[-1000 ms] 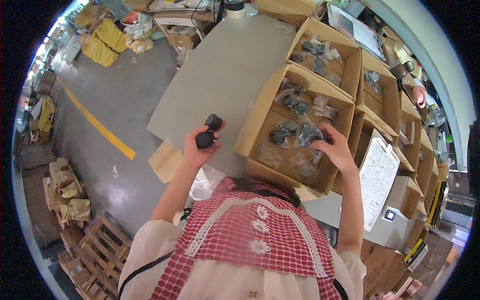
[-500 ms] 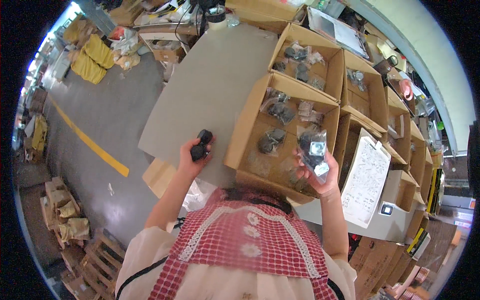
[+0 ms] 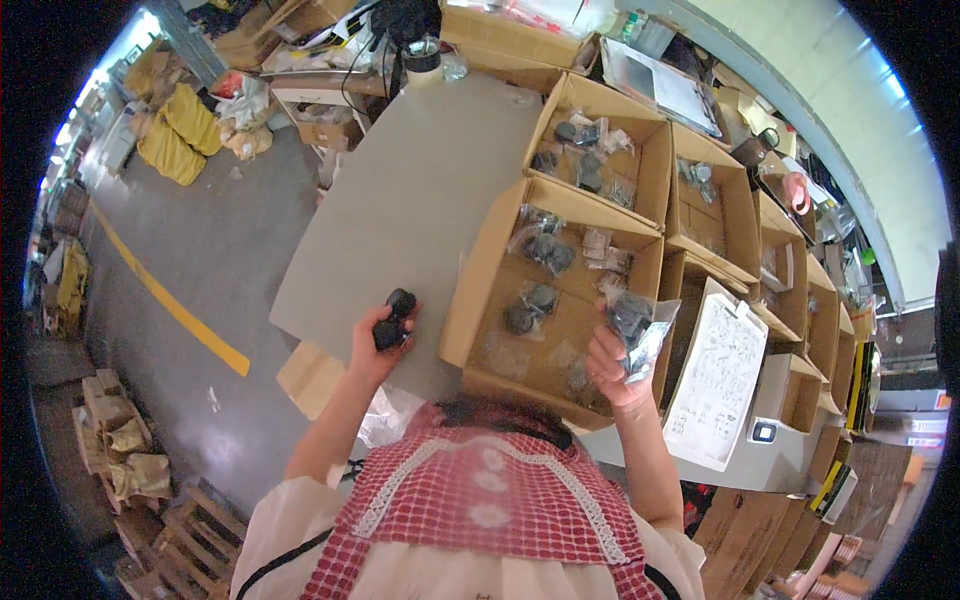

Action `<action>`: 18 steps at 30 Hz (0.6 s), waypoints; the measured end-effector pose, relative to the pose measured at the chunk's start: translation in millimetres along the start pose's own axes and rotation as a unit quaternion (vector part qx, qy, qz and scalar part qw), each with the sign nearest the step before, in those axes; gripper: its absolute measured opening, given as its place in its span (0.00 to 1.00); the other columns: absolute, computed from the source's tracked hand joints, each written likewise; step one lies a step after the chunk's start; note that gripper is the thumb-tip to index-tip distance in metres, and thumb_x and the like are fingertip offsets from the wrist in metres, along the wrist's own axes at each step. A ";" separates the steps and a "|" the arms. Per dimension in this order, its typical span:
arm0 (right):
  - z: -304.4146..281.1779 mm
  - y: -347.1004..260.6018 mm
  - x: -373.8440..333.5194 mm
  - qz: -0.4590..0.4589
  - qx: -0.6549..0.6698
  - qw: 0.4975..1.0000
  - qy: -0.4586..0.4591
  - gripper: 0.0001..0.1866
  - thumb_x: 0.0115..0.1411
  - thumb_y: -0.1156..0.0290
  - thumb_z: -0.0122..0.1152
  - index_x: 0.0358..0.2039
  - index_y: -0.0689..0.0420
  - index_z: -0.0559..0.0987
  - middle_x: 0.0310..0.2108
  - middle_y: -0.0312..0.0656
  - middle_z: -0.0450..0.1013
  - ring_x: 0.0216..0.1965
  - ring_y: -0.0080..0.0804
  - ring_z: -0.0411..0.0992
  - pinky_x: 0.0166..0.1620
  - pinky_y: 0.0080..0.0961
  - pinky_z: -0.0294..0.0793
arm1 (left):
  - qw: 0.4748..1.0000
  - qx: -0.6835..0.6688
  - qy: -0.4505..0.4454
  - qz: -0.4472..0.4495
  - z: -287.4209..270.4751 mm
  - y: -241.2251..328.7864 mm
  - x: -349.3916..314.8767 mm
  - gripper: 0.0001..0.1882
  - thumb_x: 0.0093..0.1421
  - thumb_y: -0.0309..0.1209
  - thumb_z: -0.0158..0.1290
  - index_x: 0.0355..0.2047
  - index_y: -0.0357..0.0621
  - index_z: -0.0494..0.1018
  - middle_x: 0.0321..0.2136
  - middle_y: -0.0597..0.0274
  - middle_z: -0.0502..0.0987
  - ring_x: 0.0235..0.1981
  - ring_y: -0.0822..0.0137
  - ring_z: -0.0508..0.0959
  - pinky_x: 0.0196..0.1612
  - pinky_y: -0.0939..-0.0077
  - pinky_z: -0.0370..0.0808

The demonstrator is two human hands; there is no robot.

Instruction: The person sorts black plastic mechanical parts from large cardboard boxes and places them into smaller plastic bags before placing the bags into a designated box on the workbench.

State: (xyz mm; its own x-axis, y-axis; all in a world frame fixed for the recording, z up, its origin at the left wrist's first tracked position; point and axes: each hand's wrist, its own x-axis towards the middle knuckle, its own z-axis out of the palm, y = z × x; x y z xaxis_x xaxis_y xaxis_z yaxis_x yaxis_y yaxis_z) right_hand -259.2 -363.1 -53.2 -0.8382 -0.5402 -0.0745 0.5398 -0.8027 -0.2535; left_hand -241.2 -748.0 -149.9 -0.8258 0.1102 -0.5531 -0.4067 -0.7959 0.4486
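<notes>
My left hand is closed around a black part with two rounded ends, held over the near side of the grey table. Its exact kind I cannot make out. In my right hand a clear plastic bag with dark parts inside is gripped, above the right side of an open cardboard box. Several more clear bags lie in this box, among them a bag of round black parts and a bag of small pieces.
More open cardboard boxes stand behind and to the right, some with bagged parts. A handwritten sheet leans across the boxes at the right. A tape roll sits at the table's far end. Yellow sacks lie on the floor at left.
The bag in my right hand has turned and tilted, its loose end now pointing right. My left hand still grips the black part, slightly lower in the picture. The whole view has shifted a little.
</notes>
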 end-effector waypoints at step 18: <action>-0.2 3.5 7.0 0.056 0.065 0.996 -0.036 0.48 0.56 0.25 0.44 0.66 0.50 0.66 0.67 0.49 0.59 0.58 0.45 0.67 0.55 0.44 0.68 | 0.999 -0.034 0.027 -0.005 -7.0 -6.1 1.7 0.23 0.63 0.36 0.47 0.56 0.38 0.66 0.49 0.50 0.76 0.32 0.66 0.78 0.30 0.70 0.75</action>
State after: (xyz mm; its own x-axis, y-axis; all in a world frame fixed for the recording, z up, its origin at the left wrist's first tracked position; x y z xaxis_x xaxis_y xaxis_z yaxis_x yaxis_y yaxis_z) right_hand -263.3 -369.6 -54.9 -0.7674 -0.6408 -0.0239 0.6385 -0.7602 -0.1195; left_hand -237.5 -747.1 -158.5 -0.7990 0.0878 -0.5948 -0.3856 -0.8339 0.3948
